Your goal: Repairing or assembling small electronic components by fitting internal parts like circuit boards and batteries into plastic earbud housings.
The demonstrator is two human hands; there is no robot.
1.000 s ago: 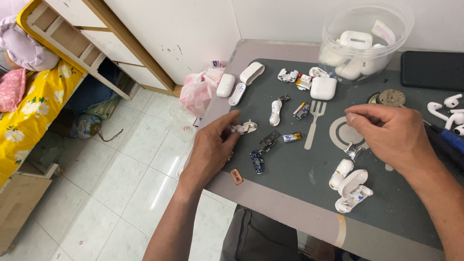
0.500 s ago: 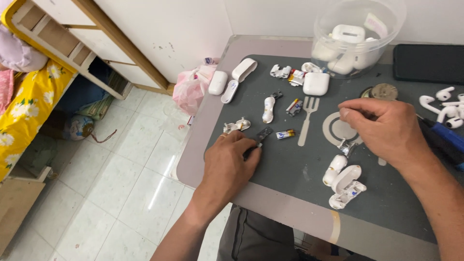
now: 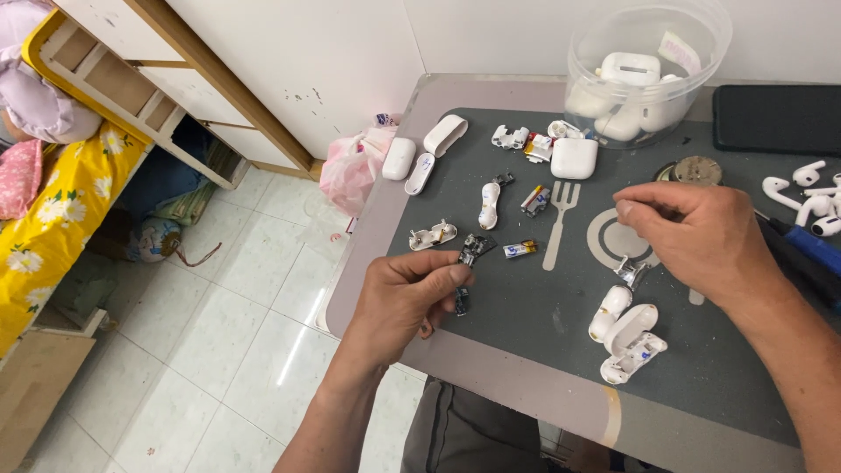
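The counter [image 3: 526, 377] fills the right of the view, a grey surface with a dark mat [image 3: 561, 298] laid over it; a fork and a plate outline are printed on the mat in pale grey. At its far edge stands a clear plastic tub [image 3: 653, 66] holding white earbud cases, and to the right of it lies a black phone [image 3: 775, 118]. A pink plastic bag [image 3: 350, 171] sits at the counter's left edge, over the tiled floor.

The left hand [image 3: 407, 302] hovers at the near left part of the mat. Its fingers [image 3: 451, 276] are curled in, thumb and forefinger pressed together on a small dark part [image 3: 473, 250] that sticks up from the pinch; a second dark bit shows just under the knuckles. The right hand [image 3: 701, 232] rests over the plate outline, fingers [image 3: 635, 210] bunched tightly with the tips together; whether they pinch anything cannot be told.

Just below the right hand lies an opened white case [image 3: 626, 333] with a metal hinge piece beside it. A closed white case [image 3: 574, 158] lies near the tub. Scattered between are a white shell half [image 3: 489, 203], a small battery cell [image 3: 519, 250] just right of the pinched part, and loose white earbuds [image 3: 806, 197] at the far right.
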